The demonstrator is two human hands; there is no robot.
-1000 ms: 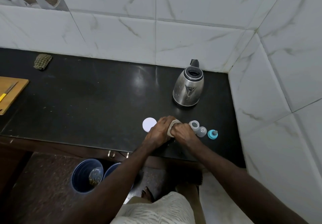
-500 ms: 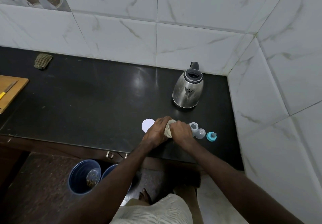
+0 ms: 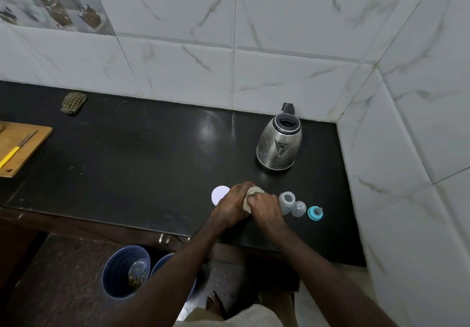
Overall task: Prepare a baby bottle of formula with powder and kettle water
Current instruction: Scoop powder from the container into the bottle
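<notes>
Both the left hand and right hand wrap their fingers around a pale container, possibly formula powder, beside the open bottle on the desk.

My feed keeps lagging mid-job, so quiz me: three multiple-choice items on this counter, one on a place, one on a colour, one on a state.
1. Where does the steel electric kettle stand?
A. On the wooden board
B. Near the back right corner of the black counter
C. On the floor

2. What colour is the ring of the small teat right of the clear bottle?
A. Red
B. Yellow
C. Teal

3. What are the two hands doing?
A. Lifting the kettle
B. Both gripping a pale container
C. Resting empty

Key: B, it sits beside the tiled walls; C, the ring shows teal; B, left hand and right hand close around it.
</notes>
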